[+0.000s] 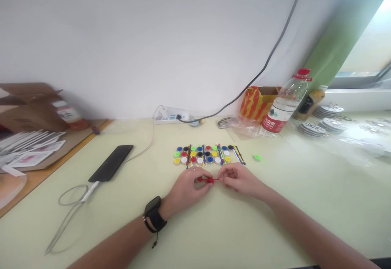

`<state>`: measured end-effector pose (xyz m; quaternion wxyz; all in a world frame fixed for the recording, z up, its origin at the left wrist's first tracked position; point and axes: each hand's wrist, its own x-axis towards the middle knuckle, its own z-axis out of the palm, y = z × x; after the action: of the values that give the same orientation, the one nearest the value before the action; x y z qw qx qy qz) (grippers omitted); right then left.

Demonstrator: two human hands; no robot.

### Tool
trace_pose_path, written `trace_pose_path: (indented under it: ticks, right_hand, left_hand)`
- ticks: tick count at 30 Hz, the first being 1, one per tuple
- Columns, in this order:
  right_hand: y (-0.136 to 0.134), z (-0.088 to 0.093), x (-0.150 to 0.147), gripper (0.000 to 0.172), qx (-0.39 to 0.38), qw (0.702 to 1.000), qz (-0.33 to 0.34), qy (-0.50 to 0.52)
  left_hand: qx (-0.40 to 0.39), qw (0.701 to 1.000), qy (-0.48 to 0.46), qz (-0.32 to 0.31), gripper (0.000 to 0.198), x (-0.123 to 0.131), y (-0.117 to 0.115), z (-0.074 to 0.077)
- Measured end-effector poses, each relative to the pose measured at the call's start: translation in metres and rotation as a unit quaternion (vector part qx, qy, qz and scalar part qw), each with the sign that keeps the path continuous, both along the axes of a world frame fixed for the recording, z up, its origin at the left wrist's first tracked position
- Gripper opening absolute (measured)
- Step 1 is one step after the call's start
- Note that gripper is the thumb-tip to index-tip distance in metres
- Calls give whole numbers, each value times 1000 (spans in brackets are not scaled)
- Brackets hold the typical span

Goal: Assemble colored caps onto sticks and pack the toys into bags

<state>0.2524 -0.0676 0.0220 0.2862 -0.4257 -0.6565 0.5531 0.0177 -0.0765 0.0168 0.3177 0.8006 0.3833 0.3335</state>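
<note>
Near the middle of the table, a thin red rod-like piece with a thicker middle [210, 180] runs between my two hands. My left hand [191, 185], a black watch on its wrist, pinches the thicker part between thumb and fingers. At the piece's right end, the fingertips of my right hand [240, 179] are closed on the thin tip. Just beyond my hands lie rows of small round discs [200, 160] in yellow, white, red, blue, green and black. Thin coloured sticks [240, 155] lie between the rows. A lone green disc [257, 157] sits to the right.
A black phone [111, 163] with a cable lies left. A power strip [171, 115] stands by the wall. Right of it are a striped bag [255, 104], a large water bottle [285, 104] and stacked white discs [312, 129]. A cardboard box [30, 112] and papers are far left.
</note>
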Motion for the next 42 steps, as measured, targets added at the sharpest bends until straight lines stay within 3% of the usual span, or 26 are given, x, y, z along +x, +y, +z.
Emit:
trace_pose_path:
  ticks: [6, 13, 22, 27, 29, 33, 36, 37, 40, 42]
  right_hand:
    - [0, 0, -2, 12, 18, 1000, 4, 3]
    - [0, -5, -3, 8, 85, 996, -10, -18]
    - [0, -11, 1, 11, 139, 988, -1, -70]
    - [-4, -11, 2, 10, 184, 978, -32, -96]
    - [-5, -13, 2, 18, 178, 979, -44, -83]
    - [-8, -15, 2, 42, 169, 978, -95, -71]
    - [-12, -8, 3, 35, 173, 973, -128, -88]
    - [-14, -4, 3, 34, 156, 979, -106, -81]
    - [-16, 7, 8, 67, 53, 998, 25, 23]
    - [-14, 11, 13, 71, 9, 993, 37, 114]
  left_hand:
    - [-12, 1000, -5, 14, 13, 1, 0, -1]
    - [36, 996, 77, 34, 12, 0, -1, 2]
    - [138, 980, 145, 6, 5, -1, -4, 1]
    - [136, 980, 142, -7, 14, -2, -8, 4]
    - [125, 986, 108, 4, 22, -3, -9, 8]
    - [121, 988, 44, 83, 28, -4, -8, 9]
    - [113, 986, 19, 124, 21, -5, -4, 6]
    - [110, 985, 12, 132, 19, -6, -3, 6]
    - [108, 983, -5, 148, 16, -7, -1, 5]
    - [107, 982, -11, 154, 15, -7, -1, 5]
